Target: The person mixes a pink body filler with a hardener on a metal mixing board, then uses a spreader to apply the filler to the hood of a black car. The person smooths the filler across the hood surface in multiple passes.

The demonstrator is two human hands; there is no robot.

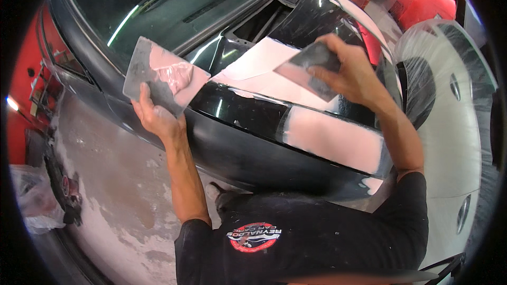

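black shirt (327, 232) fills the lower foreground, its wearer's left hand (157, 119) gripping a flat grey board (141, 66), which bears pink paste (175, 77) and is held over the side of a dark car (227, 145) near the windscreen (174, 8), while the right hand (353, 68) pinches a dark flat spreader (318, 56) above a pink patch (259, 68); whether spreader and patch touch cannot be told. a second pink patch (335, 137), matte and squared, interrupts the glossy black panel (240, 113) nearer the wearer. around lie a blotched grey floor (121, 200), a white panel (449, 126) under clear film at right, and a red vehicle (425, 0) beyond.
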